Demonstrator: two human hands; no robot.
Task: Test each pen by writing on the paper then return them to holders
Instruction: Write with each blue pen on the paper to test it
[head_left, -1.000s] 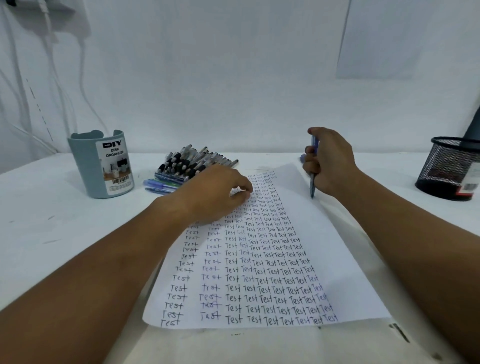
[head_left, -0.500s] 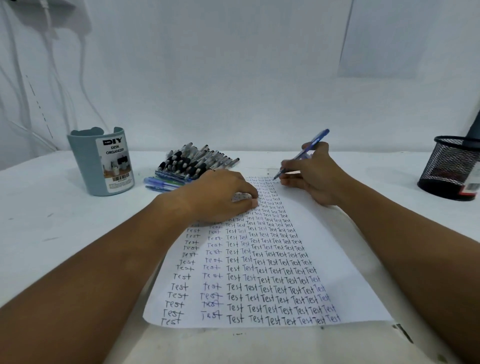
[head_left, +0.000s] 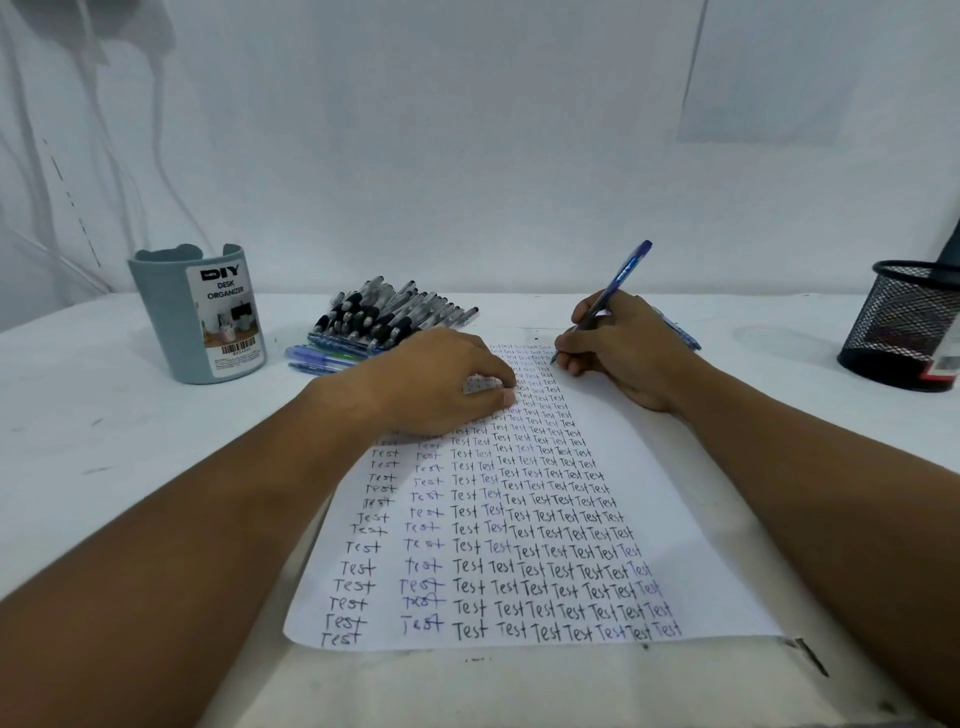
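A white sheet of paper (head_left: 691, 525) covered in columns of the word "Test" lies on the white table. My right hand (head_left: 623, 353) grips a blue pen (head_left: 623, 275) in a writing hold, its tip touching the paper near the top of the rightmost column. My left hand (head_left: 436, 384) rests on the upper left part of the sheet, fingers bent down onto it. A pile of black-capped and blue pens (head_left: 384, 322) lies beyond my left hand. A grey-blue desk organizer (head_left: 166, 322) stands at the left, and a black mesh holder (head_left: 904, 332) at the right edge.
Another blue pen (head_left: 680, 335) lies on the table just behind my right hand. A white wall rises right behind the table, with cables hanging at the far left. Dark marks dot the table's front edge below the paper.
My right hand swung the blue pen from a fist hold with the tip down into a writing hold and lowered its tip onto the paper. My left hand stayed on the sheet.
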